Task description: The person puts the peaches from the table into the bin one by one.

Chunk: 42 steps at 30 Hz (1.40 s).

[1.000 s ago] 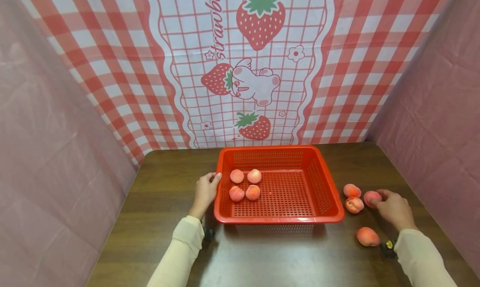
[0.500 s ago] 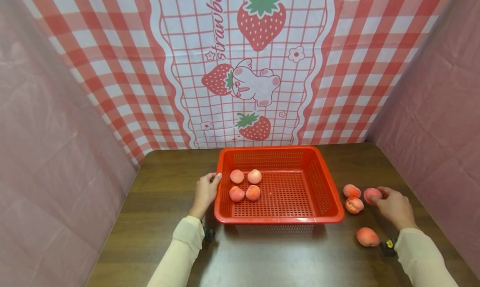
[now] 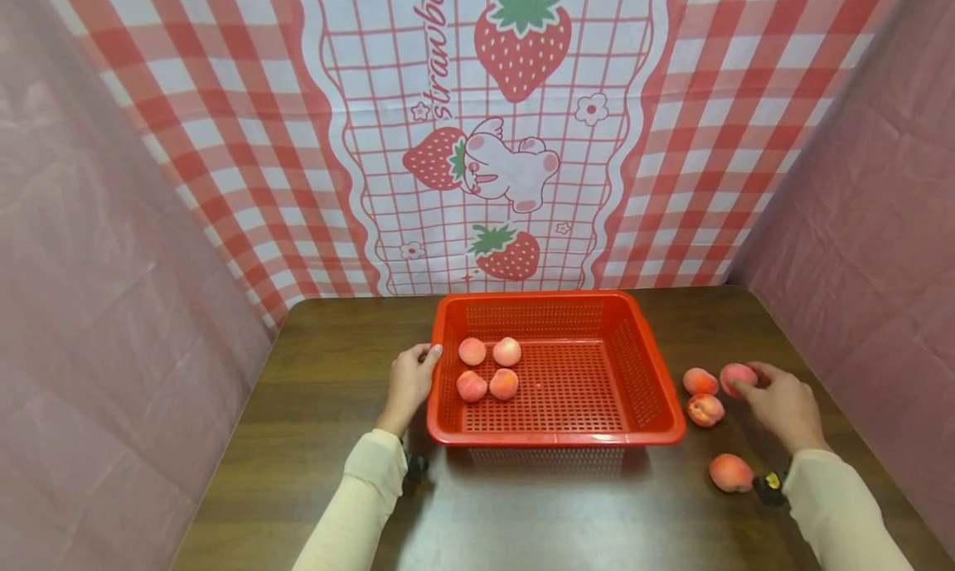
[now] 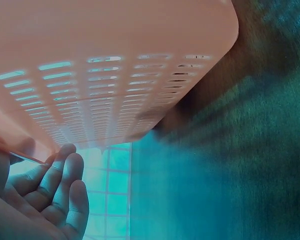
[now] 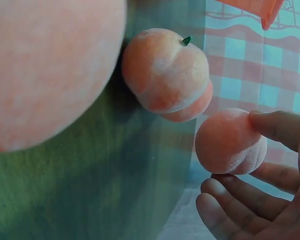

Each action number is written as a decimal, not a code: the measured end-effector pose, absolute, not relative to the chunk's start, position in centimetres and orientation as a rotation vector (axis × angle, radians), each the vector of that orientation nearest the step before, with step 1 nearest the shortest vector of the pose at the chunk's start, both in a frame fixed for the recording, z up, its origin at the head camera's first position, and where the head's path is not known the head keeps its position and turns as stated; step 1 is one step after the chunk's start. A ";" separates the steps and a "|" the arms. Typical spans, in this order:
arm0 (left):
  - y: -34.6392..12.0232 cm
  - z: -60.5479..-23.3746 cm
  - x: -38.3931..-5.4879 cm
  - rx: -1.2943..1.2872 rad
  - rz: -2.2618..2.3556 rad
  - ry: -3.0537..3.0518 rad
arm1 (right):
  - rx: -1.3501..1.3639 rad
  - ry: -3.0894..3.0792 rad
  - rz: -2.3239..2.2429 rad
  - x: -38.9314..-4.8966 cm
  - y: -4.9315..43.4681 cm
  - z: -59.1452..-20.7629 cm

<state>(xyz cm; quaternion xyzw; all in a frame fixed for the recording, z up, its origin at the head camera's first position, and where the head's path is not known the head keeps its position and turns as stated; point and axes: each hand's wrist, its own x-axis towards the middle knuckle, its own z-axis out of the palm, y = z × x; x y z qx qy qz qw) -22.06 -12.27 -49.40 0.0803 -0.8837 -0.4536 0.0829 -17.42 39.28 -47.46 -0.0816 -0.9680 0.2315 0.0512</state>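
In the head view my left hand [image 3: 409, 384] grips the left rim of a red plastic basket [image 3: 555, 438], thumb over the edge. The left wrist view shows its fingers [image 4: 72, 172] curled beneath that rim, beside the slotted wall. Several peaches, one of them a pale peach [image 3: 507, 352], sit in the basket's left half. To the right of the basket, my right hand [image 3: 787, 401] pinches a pink peach [image 5: 230, 142] between thumb and fingers. Two peaches lie together just left of it, the nearer being a blotched peach [image 3: 705, 410].
Another peach [image 3: 731, 473] lies on the wooden table [image 3: 522, 513] near my right wrist, large in the right wrist view. A checked strawberry cloth [image 3: 671, 181] hangs behind the table. Pink curtains [image 3: 97, 347] close off both sides.
My right hand has moved slightly up and left in the head view, carrying the pinched peach with it. The left hand, basket and other peaches stay as they were.
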 end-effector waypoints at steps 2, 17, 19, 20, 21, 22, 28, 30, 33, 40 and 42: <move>-12.2 -49.4 -22.1 0.236 -1.351 -2.636 | -0.235 -2.933 0.715 -17.5 39.1 -47.3; -12.1 -49.5 -22.2 0.209 -1.343 -2.612 | -0.132 -2.818 0.680 -18.4 38.1 -46.4; -12.1 -49.5 -22.2 0.214 -1.349 -2.610 | -0.131 -2.810 0.684 -18.5 38.0 -46.3; -12.1 -49.5 -22.2 0.216 -1.349 -2.610 | -0.129 -2.808 0.689 -18.5 37.9 -46.2; -12.1 -49.5 -22.2 0.218 -1.348 -2.611 | -0.127 -2.805 0.693 -18.6 37.8 -46.1; -12.1 -49.5 -22.2 0.219 -1.348 -2.611 | -0.125 -2.801 0.696 -18.6 37.7 -46.0; -12.1 -49.4 -22.2 0.218 -1.325 -2.607 | -0.124 -2.790 0.719 -19.0 37.2 -45.4; -12.1 -49.4 -22.2 0.216 -1.322 -2.605 | -0.121 -2.786 0.726 -19.1 37.1 -45.3; -12.1 -49.5 -22.2 0.213 -1.320 -2.606 | -0.102 -2.774 0.725 -19.3 36.9 -45.1; -12.2 -49.7 -22.2 0.216 -1.340 -2.604 | -0.059 -2.759 0.706 -19.8 36.3 -44.6; -12.2 -49.7 -22.2 0.219 -1.344 -2.599 | -0.042 -2.752 0.707 -20.0 36.1 -44.4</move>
